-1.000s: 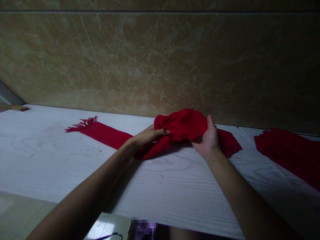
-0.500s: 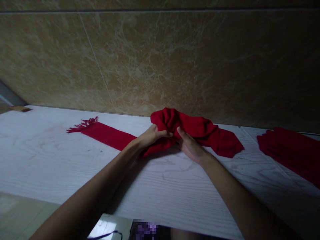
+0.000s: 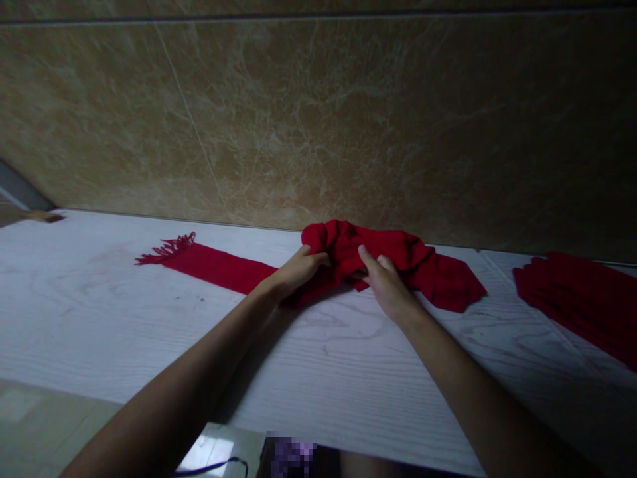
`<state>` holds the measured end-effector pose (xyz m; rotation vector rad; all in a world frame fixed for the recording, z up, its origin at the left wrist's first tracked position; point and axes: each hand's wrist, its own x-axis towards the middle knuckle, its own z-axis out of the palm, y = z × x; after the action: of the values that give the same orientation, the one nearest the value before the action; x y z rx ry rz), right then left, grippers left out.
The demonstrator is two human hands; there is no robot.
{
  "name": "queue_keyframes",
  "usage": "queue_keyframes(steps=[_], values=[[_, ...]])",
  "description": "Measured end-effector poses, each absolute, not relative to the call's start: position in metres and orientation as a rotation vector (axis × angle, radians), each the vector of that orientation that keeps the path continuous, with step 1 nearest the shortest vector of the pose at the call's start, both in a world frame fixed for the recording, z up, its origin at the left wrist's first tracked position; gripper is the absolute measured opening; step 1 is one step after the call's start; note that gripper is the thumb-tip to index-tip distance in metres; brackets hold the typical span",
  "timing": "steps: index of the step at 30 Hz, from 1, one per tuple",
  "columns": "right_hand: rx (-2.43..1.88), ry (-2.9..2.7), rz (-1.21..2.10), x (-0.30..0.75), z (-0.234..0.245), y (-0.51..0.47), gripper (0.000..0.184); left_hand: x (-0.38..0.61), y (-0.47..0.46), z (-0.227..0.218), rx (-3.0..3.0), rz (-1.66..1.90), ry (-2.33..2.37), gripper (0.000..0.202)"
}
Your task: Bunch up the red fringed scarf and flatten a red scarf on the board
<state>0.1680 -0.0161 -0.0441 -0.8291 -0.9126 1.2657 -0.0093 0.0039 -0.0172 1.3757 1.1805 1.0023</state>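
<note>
Two bare hands work close together on a red scarf [image 3: 343, 249], which lies across a white table [image 3: 318, 372] near the foot of a brown tiled wall [image 3: 298, 119]; the left hand [image 3: 301, 269] grips the scarf at the left side of its bunched middle, fingers curled into the cloth; the right hand [image 3: 385, 282], just beside it, holds the near edge of the same bunch, thumb on top and some fingers hidden in or under the folds; the bunch is rumpled and raised a little above the table; to the left of the left hand a flat strip of the scarf stretches out, ending in a fringe [image 3: 166, 250] of thin tassels; to the right of the right hand another part lies flatter and ends in a blunt point; well apart, at the right edge of the view, rests a dark red cloth [image 3: 580, 302] with a wavy end; a small brown block [image 3: 44, 216] sits at the table's far left corner; pale floor [image 3: 44, 418] shows below the table's near edge
</note>
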Motion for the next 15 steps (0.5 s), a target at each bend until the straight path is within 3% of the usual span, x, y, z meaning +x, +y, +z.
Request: queue_keyframes(steps=[11,15], values=[[-0.746,-0.732,1.293,0.165,-0.032,-0.016,0.029,-0.020,0.024,-0.013,1.084,1.224,1.245,0.015],[-0.733,-0.768,1.342,0.165,-0.029,-0.019,0.027,-0.018,0.014,-0.004,0.981,1.119,1.074,0.029]])
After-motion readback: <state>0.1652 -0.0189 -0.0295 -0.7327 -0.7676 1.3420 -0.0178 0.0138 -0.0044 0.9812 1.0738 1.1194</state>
